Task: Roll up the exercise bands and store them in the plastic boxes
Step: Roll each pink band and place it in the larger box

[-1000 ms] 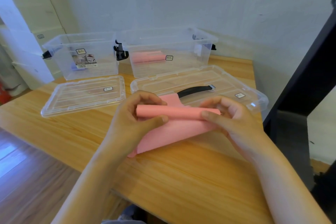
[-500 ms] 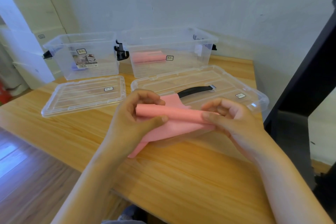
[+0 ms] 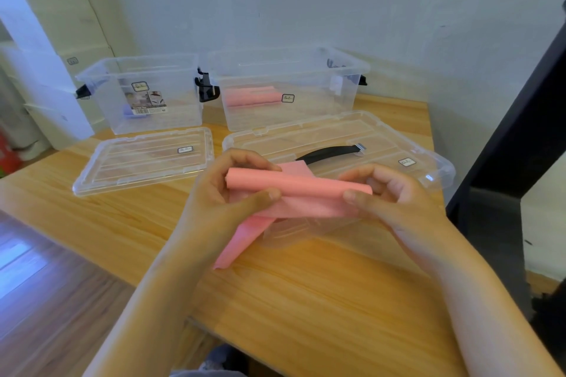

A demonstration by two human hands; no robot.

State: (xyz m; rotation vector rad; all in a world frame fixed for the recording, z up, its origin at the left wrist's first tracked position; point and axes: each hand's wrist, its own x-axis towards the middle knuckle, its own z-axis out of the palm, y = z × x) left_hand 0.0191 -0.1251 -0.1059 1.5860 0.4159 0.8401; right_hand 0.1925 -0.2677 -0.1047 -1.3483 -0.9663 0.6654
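I hold a pink exercise band (image 3: 301, 190), partly rolled into a tube, just above the wooden table (image 3: 306, 300). My left hand (image 3: 220, 202) grips the roll's left end, thumb in front and fingers behind. My right hand (image 3: 395, 199) pinches the right end. A loose tail of the band hangs down to the left and touches the table. Two clear plastic boxes stand open at the back: the right box (image 3: 346, 101) has a rolled pink band (image 3: 252, 96) inside, the left box (image 3: 171, 119) holds a small purple item (image 3: 127, 109).
Two clear lids lie flat before the boxes, the left lid (image 3: 122, 165) and the right lid (image 3: 382, 144), which has a black handle (image 3: 330, 151). A dark post (image 3: 520, 131) rises at the table's right edge. The wall stands close behind the boxes.
Both hands have lifted the roll slightly off the table. The flat part of the band has shortened and now hangs as a narrow tail at the lower left.
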